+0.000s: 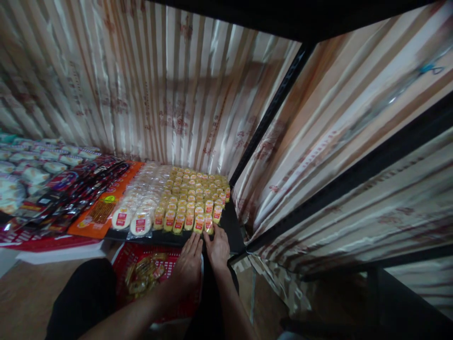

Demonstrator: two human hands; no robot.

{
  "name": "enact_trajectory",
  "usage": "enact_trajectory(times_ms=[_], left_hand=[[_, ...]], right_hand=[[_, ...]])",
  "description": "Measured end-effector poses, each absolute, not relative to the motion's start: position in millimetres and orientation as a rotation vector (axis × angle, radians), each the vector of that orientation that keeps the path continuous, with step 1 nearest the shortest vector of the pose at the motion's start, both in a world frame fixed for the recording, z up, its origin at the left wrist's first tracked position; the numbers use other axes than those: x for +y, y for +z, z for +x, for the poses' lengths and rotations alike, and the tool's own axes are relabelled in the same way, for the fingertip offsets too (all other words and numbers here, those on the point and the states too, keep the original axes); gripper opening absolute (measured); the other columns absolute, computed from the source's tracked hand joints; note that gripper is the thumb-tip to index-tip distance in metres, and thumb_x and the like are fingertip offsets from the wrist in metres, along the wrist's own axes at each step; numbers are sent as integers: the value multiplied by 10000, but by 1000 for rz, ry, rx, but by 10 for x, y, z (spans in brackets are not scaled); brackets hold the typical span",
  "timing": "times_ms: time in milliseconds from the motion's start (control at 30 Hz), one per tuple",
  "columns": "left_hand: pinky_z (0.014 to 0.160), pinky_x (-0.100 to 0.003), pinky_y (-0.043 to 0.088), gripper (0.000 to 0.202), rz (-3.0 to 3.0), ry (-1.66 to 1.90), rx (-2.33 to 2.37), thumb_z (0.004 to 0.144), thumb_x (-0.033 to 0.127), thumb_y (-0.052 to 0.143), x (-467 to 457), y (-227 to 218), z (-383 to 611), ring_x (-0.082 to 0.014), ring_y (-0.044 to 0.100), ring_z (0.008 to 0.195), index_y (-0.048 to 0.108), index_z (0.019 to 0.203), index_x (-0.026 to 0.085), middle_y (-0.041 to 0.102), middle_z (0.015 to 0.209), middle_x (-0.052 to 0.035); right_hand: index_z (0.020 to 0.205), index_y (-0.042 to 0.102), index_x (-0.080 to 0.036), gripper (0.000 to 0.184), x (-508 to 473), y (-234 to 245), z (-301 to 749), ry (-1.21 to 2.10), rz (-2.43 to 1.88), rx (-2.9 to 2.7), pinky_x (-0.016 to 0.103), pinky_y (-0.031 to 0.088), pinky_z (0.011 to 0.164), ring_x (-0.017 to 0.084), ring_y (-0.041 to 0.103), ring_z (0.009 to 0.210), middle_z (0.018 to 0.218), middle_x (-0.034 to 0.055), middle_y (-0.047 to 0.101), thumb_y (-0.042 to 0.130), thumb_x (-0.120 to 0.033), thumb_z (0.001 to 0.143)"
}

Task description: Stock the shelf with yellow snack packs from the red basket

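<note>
Yellow packs (pixel 193 200): small, in tight rows on shelf (pixel 232 225), at 12 o'clock of both hands.
L hand (pixel 189 267): flat, fingers straight, nothing held; tips at shelf front edge.
R hand (pixel 217 248): fingertips touch front-row pack at 11 o'clock; closed on it or not, cannot tell.
Handling (est.): packs light, film-wrapped, prob. slick, contents soft. Take by short sides, thumb vs. fingers, light pressure.
Round packs (pixel 136 212): at 9 o'clock of yellow rows.
Basket (pixel 123 257): below shelf, at 9 o'clock of L hand.

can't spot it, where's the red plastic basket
Head view, lower centre: the red plastic basket sits on the floor below the black shelf edge, partly under the left hand.
</note>
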State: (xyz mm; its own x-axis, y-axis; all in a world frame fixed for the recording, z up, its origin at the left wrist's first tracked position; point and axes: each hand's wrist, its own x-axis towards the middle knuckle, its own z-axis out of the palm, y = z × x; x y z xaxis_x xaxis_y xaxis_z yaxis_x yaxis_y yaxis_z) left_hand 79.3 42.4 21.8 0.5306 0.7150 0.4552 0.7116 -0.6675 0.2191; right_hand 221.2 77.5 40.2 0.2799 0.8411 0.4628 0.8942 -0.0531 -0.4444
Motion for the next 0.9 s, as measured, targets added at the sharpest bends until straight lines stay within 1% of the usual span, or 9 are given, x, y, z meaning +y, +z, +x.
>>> enact_trajectory(times_ms=[133,200,267,367,500,633,733,800,900], left_hand=[[1053,-433,404,507,2736,783,1297,881,129,322,491,220,820,-281,278,1375,363,1378,37,364,1445,-205],[1057,-434,401,514,2735,781,1282,877,132,332,518,220,831,-287,261,1379,357,1380,27,349,1450,-214],[1067,-440,390,521,2732,803,1254,879,125,327,538,208,832,-285,225,1391,337,1390,25,326,1460,-215],[1077,-449,380,526,2735,850,1236,880,101,306,562,161,825,-279,186,1400,319,1401,31,319,1464,-209],[1060,-456,406,511,2766,838,1244,887,101,307,599,116,841,-294,190,1392,331,1391,19,349,1443,-224],[1058,-469,411,505,2787,855,1227,885,70,293,632,142,879,-289,169,1392,329,1386,22,332,1454,-220],[1052,-455,424,484,2806,897,1197,896,69,281,663,174,902,-278,158,1394,343,1374,25,355,1446,-213],[1054,-458,420,480,2815,924,1197,908,91,282,690,185,914,-278,150,1396,330,1381,23,363,1441,-214],[1059,-460,413,495,2820,938,1219,922,125,274,725,185,923,-282,155,1396,290,1404,17,380,1429,-220]], right_hand=[[1119,602,-145,381,808,417,2185,-19,-1890,-1499,317,481,710,213,607,781,929,117,634,440,-368,856],[1114,592,-144,380,811,421,2177,55,-1863,-1441,308,492,664,191,604,698,925,109,631,447,-369,844],[1121,574,-145,388,819,420,2171,122,-1822,-1362,299,501,632,176,598,658,924,103,627,456,-377,833],[1120,548,-137,387,861,410,2168,219,-1759,-1268,294,516,636,171,605,669,919,104,625,461,-369,824],[1073,523,-142,335,956,367,2180,317,-1691,-1214,299,527,645,173,617,687,892,99,625,446,-365,836],[923,522,-178,228,1023,301,2207,288,-1675,-1197,307,528,652,180,610,717,871,90,587,440,-377,846],[813,526,-198,209,1037,283,2213,235,-1690,-1236,323,520,667,179,584,697,851,82,556,430,-379,857],[782,539,-204,233,1033,299,2201,208,-1707,-1274,323,508,670,170,563,675,853,76,542,414,-379,871],[800,561,-202,262,1022,349,2175,172,-1754,-1281,313,486,667,163,545,678,889,76,528,401,-393,882]])
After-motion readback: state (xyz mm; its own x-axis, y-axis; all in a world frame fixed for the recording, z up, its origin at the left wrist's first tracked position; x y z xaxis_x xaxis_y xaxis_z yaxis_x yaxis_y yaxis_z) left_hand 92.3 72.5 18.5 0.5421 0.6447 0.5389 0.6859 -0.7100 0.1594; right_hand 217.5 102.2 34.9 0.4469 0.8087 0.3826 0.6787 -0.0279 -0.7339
